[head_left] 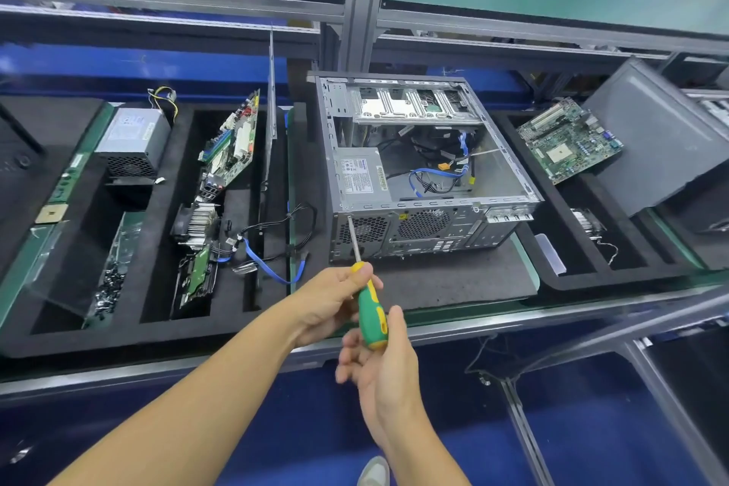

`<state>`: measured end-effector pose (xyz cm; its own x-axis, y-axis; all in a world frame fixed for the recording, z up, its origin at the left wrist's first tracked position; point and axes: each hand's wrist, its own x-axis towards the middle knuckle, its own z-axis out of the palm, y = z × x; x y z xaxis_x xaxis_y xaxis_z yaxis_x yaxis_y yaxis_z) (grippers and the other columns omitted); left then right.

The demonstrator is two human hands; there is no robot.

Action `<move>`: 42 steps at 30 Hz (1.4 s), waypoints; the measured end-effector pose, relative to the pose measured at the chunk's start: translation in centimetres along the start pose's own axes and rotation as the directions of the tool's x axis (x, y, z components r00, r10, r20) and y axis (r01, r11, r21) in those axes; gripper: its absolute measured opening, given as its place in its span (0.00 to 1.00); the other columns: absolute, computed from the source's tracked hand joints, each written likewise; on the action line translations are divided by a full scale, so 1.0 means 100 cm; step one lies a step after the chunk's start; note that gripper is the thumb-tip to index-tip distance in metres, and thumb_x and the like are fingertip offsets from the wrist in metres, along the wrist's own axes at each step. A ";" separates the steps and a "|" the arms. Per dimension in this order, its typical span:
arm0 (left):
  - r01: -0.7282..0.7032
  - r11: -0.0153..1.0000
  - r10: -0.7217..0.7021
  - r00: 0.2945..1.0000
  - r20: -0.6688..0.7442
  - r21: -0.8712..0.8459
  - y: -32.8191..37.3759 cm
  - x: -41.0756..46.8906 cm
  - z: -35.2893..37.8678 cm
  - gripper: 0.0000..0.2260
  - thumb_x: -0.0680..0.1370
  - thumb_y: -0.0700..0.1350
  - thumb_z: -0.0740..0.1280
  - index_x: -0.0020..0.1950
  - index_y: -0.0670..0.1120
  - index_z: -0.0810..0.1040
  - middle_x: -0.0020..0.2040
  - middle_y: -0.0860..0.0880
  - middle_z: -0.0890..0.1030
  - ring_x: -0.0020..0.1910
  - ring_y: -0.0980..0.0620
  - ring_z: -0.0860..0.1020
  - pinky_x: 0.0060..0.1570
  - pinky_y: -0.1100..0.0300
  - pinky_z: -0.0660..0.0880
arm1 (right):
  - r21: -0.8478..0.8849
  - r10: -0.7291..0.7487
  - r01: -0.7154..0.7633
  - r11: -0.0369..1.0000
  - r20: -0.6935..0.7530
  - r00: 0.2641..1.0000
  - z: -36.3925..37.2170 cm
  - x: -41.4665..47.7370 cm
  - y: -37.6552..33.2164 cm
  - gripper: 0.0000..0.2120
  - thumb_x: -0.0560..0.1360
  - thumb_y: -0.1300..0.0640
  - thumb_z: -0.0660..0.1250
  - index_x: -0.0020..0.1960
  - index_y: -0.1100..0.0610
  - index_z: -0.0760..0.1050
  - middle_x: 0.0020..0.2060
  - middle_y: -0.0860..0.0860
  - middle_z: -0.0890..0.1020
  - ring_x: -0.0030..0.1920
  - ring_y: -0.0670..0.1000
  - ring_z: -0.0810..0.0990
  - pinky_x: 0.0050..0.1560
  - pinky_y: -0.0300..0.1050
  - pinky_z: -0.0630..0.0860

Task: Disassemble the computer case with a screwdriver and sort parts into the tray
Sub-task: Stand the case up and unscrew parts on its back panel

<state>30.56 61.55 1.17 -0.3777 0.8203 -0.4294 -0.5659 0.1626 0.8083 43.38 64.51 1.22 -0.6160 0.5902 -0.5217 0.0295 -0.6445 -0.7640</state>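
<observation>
Green-and-yellow, the screwdriver [372, 312] had a moulded handle held in both hands: the left hand [331, 300] pinched its yellow collar and the right hand [382, 363] curled round the butt. Its thin steel shaft slanted up to a screw [349, 216] at the near-left top corner of the case [426, 170], which sat open on black foam [434, 284] at the middle of the table [513, 318]. Because the shaft met the screw at an angle, the tip could probably slip, chew the head or skid across the perforated sheet metal. A freed screw might roll off the near edge. The boxy grey power supply [359, 174] inside might shift once unfastened. To the left, the foam tray [157, 335] held loose dark screws [110, 288].
</observation>
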 end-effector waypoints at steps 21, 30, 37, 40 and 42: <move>0.112 0.987 -0.108 0.993 0.046 -0.112 0.000 -0.024 0.002 0.23 0.79 0.58 0.63 0.64 0.41 0.76 0.37 0.42 0.75 0.32 0.45 0.71 0.30 0.57 0.71 | -0.123 -0.208 0.198 0.972 -0.068 0.976 0.012 -0.009 0.002 0.04 0.82 0.52 0.64 0.51 0.50 0.70 0.33 0.50 0.79 0.29 0.49 0.75 0.30 0.47 0.74; 0.046 0.996 -0.046 0.999 -0.006 -0.082 0.005 -0.028 0.010 0.13 0.81 0.51 0.64 0.52 0.40 0.74 0.37 0.41 0.76 0.33 0.45 0.72 0.32 0.57 0.72 | -0.154 -0.195 0.175 0.972 -0.124 0.973 0.011 -0.010 0.003 0.13 0.80 0.38 0.60 0.54 0.48 0.70 0.42 0.53 0.77 0.34 0.50 0.77 0.30 0.47 0.76; 0.101 0.975 -0.106 0.994 -0.016 -0.198 0.005 -0.028 0.012 0.18 0.81 0.56 0.61 0.54 0.41 0.76 0.45 0.42 0.75 0.35 0.46 0.72 0.34 0.54 0.66 | -0.229 -0.260 0.233 0.945 -0.094 0.961 0.012 -0.009 0.003 0.03 0.82 0.49 0.62 0.50 0.47 0.69 0.33 0.47 0.80 0.28 0.48 0.77 0.31 0.46 0.74; 0.070 0.997 -0.075 0.986 -0.146 -0.038 0.006 -0.027 0.019 0.21 0.73 0.60 0.69 0.47 0.42 0.70 0.47 0.40 0.69 0.46 0.41 0.72 0.46 0.47 0.70 | -0.365 -0.331 0.282 0.887 -0.077 0.941 0.010 -0.012 0.005 0.12 0.79 0.56 0.68 0.49 0.39 0.69 0.44 0.49 0.81 0.34 0.51 0.82 0.32 0.35 0.74; 0.077 0.997 -0.079 0.984 -0.159 -0.021 0.006 -0.028 0.018 0.20 0.73 0.57 0.71 0.48 0.41 0.71 0.46 0.38 0.72 0.46 0.39 0.75 0.37 0.50 0.70 | -0.374 -0.338 0.287 0.882 -0.079 0.938 0.011 -0.012 0.004 0.16 0.78 0.57 0.69 0.51 0.36 0.68 0.46 0.47 0.80 0.39 0.55 0.84 0.33 0.34 0.74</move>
<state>32.63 60.33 3.61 -0.4433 0.7072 -0.5508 -0.6088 0.2134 0.7641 43.28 63.04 1.98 -0.5253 0.8100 -0.2607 0.1441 -0.2173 -0.9654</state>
